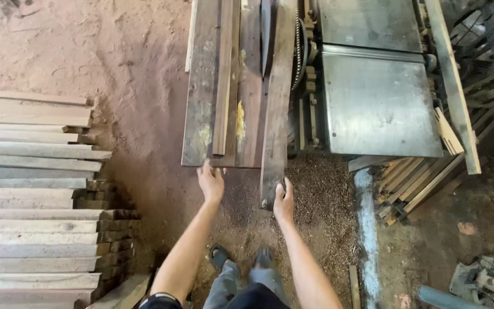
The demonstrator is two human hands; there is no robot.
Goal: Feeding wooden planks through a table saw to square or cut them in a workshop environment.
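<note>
Left hand (210, 182) at near edge of wide dark wooden plank (201, 86); right hand (284, 201) on end of long narrow dark board (275, 114). Thin pale wooden strip (222, 80) lies on top btwn them. Grey metal machine table (378, 103) w/ toothed wheel (299, 51) blocks the right side, just beside the board. Open reddish dirt floor (138, 86) to the left gives free room; stack of pale sawn planks (35, 194) walls off far left. Sawdust-covered ground (315, 194) below the hands is open.
</note>
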